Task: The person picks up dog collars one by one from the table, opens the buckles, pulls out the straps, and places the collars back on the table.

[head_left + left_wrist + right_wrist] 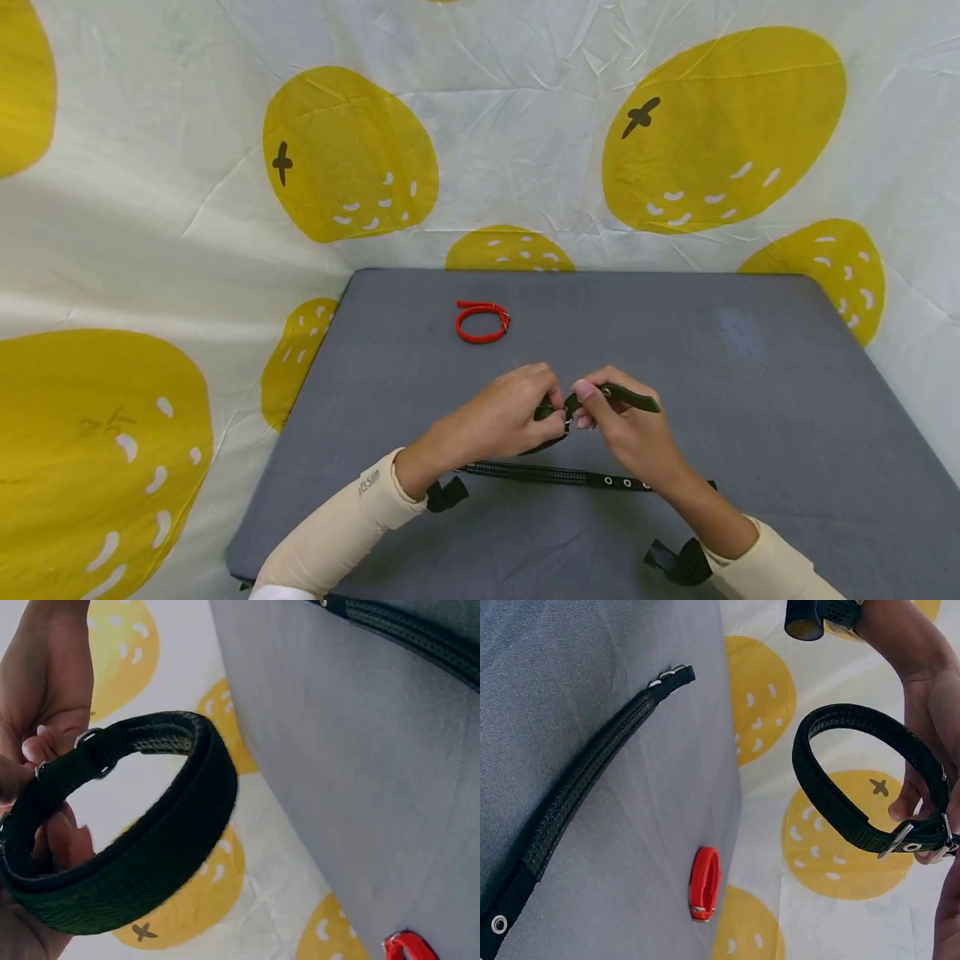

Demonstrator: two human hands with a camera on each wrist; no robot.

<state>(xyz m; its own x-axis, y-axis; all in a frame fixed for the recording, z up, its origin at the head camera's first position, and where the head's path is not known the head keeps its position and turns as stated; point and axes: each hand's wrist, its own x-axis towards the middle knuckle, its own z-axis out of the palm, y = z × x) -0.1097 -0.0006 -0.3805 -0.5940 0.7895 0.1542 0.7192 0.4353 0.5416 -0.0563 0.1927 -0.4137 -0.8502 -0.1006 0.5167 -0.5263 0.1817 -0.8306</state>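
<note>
Both hands work on a dark green collar (829, 802) above the table, its padded band curved into a loop. My left hand (513, 408) pinches the collar close to its metal buckle (949, 832). With thumb and fingers, my right hand (622, 417) grips the strap beside the buckle, and the strap's free end (641, 399) sticks out to the right. The strap runs through the metal parts, though the fingers partly hide them. In the left wrist view the looped collar (165, 859) hangs between the hands.
A black collar (525, 472) with metal eyelets lies stretched out on the grey table (405, 358), below the hands. Farther back lies a red collar (482, 339), coiled into a ring. A white cloth (517, 150) with yellow fruit prints hangs behind the table.
</note>
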